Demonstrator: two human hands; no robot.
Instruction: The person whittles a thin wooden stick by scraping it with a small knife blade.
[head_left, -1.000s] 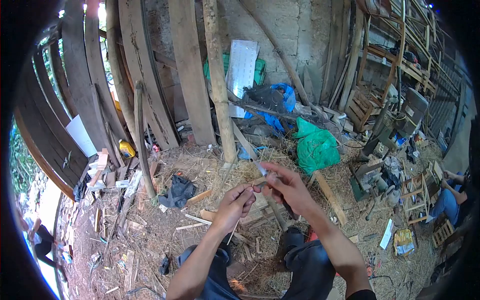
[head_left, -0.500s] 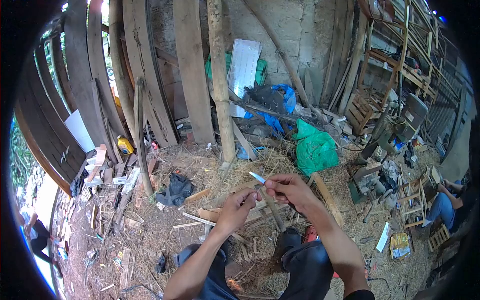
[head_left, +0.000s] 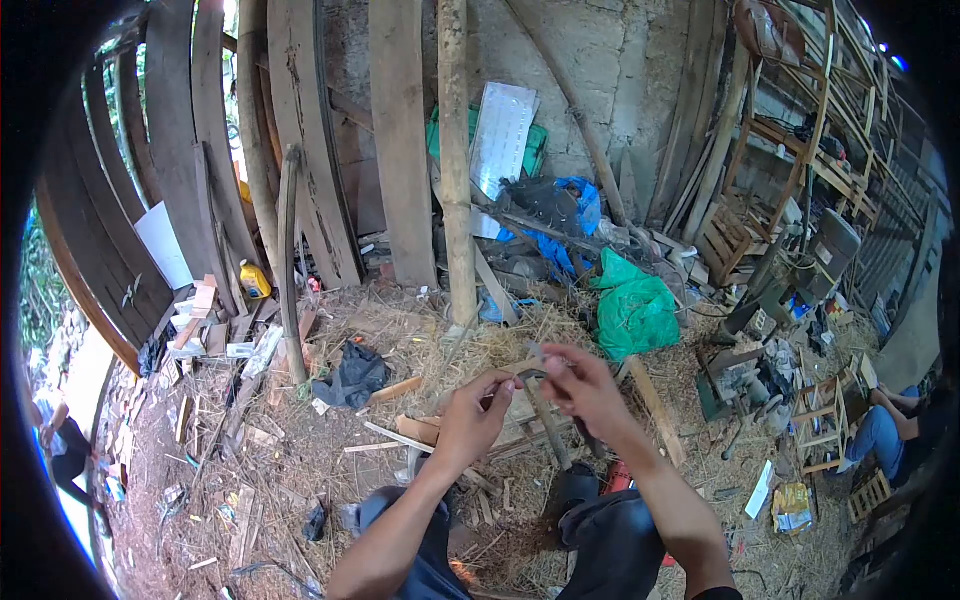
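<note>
- Straw and wood scraps are covering the earth floor [head_left: 410,530] around the person's legs in dark trousers [head_left: 615,540]; loose pale wooden strips [head_left: 395,434] are lying beyond the knees, and a crumpled black plastic bag [head_left: 352,376] is resting farther left.
- A rough upright wooden pole [head_left: 456,190] is standing ahead and partly blocking the view of the wall; a bulging green plastic sack [head_left: 635,312] is sitting to its right; a yellow plastic jug [head_left: 254,280] is standing near the leaning boards at left.
- A seated person in blue jeans [head_left: 880,442] is showing at the right edge; another person in dark trousers [head_left: 72,455] is showing at the left edge.
- A narrow pale-tipped tool [head_left: 537,350] is projecting from the right hand [head_left: 592,398], above the floor and in front of the knees; the right fingers are curling around it; its tip is looking whitish and smeared.
- The left hand [head_left: 470,424] is hovering just beside, thumb and forefinger drawing near each other; whether they are gripping anything, one cannot tell.
- The right fingers are hiding the tool's handle; a greyish curved shape [head_left: 534,373] between the hands is staying too blurred to identify.
</note>
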